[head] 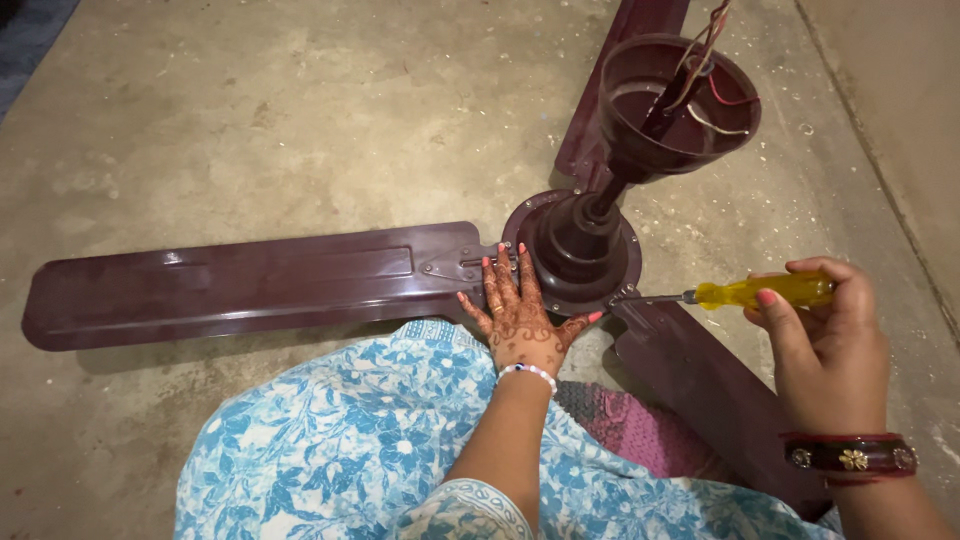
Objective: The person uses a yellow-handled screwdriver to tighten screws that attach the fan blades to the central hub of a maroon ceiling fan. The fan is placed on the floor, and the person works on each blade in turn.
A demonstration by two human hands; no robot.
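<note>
Three blades are spread out on the concrete floor (250, 120), all bolted to a dark maroon ceiling fan (575, 250) that's been laid down with its rod and cup-shaped cover (680, 100) pointing up, loose wires (715, 95) sticking out of the cup. The long left blade (240, 285) is seen in full; the near right blade (700, 380) is partly hidden behind a patterned blue dress (380, 440) and the far one (620, 90) behind the cup.

The left hand (522, 315) is laid flat, fingers spread, pressed on the spot where the left blade's bracket meets the motor housing. Nothing is gripped by it, it's just bracing. The right hand (825, 345) is closed around the yellow handle of a screwdriver (740, 293), and the metal tip is set against the rim of the housing, right where the near blade is joined, just beside the left thumb.

What could go wrong, as a guess: the tip could be knocked out of the screw head if the shaft is held at a slant or too little pressure is given, and the left thumb is close enough to get jabbed. The screw head could also get chewed up. The fan might be rocked sideways if the bracing hand is lifted, since the housing is balanced on the blades.
</note>
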